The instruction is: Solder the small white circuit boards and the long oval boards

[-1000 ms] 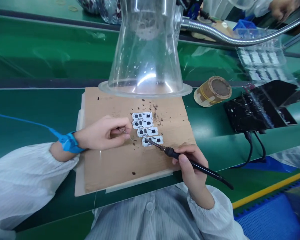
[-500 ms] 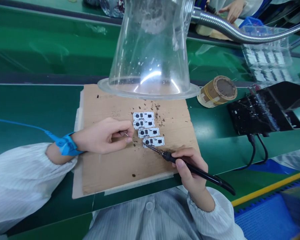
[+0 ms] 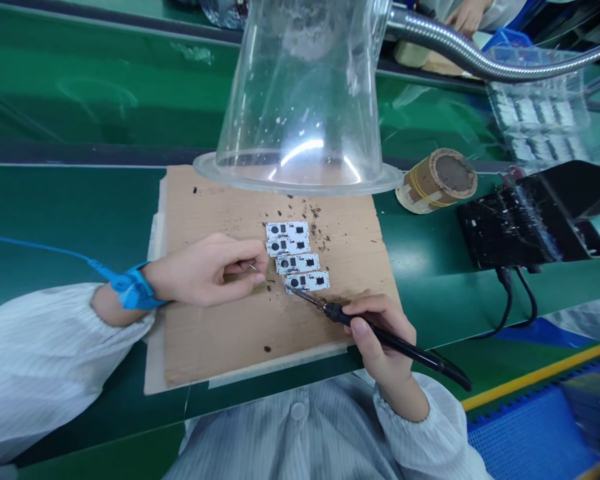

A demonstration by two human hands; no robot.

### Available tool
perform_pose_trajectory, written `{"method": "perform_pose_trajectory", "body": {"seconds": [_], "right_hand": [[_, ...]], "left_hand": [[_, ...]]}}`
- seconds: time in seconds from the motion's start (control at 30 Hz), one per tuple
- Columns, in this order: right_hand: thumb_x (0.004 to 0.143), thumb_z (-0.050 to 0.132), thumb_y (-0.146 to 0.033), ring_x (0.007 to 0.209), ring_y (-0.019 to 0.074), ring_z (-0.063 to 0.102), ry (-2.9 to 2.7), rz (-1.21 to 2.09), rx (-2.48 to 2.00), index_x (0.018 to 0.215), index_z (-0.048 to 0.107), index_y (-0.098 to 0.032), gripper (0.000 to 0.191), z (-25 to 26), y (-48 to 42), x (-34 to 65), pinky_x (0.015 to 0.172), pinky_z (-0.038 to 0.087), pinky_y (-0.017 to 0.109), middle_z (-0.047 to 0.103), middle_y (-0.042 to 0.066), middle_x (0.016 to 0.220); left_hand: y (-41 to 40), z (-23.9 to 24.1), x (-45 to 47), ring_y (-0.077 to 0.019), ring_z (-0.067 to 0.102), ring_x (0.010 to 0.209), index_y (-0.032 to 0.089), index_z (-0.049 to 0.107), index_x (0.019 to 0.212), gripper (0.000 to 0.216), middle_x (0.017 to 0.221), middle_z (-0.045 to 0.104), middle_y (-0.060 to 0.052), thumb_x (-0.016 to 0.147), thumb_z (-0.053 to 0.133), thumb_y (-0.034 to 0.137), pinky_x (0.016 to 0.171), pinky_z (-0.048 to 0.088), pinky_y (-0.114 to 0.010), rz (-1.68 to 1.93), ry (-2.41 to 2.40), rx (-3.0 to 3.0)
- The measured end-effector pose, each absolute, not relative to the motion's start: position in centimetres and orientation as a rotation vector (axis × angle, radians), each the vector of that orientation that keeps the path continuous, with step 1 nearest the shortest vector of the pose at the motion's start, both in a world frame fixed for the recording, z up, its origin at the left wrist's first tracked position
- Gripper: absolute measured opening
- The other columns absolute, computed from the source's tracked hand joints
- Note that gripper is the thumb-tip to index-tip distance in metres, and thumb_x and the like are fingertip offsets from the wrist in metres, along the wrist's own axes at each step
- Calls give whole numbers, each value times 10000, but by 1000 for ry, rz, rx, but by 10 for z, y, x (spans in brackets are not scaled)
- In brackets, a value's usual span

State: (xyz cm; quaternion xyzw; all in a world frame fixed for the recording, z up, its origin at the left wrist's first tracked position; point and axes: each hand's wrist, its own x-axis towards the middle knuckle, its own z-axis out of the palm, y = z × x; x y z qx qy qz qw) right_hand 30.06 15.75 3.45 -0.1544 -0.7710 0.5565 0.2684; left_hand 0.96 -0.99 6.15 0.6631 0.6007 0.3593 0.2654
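Gripped iron (image 3: pixel 404 344) pen-style in right hand (image 3: pixel 386 363), slanted its long axis forward-left, tip-first over a board (image 3: pixel 313 281); pinched wire (image 3: pixel 253 267) in curled left hand (image 3: pixel 210 270).

The single camera, worn on the person's head, looks forward and down at close range, taking in the pale striped cloth smock (image 3: pixel 260 440) at the bottom edge, the white rectangular circuit boards (image 3: pixel 297 263) near mid-view and the clear flared plastic hood (image 3: pixel 300 100) at the top.

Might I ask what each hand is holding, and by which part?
Right hand: a soldering iron, by its black handle. Left hand: thin wire, pinched; exact spot unclear.
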Motion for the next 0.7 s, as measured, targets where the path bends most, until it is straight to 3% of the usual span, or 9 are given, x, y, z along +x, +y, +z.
{"method": "perform_pose_trajectory", "body": {"seconds": [0.7], "right_hand": [[1045,714,-210,730,154,691,-2109,1457,-458,1115,769,-262,103,33,157,303,613,590,252,760,32,951]], "left_hand": [[-9,60,11,-58,385,467,198,603,927,104,595,446,115,1008,592,134,482,314,-169,976,1622,1845]]}}
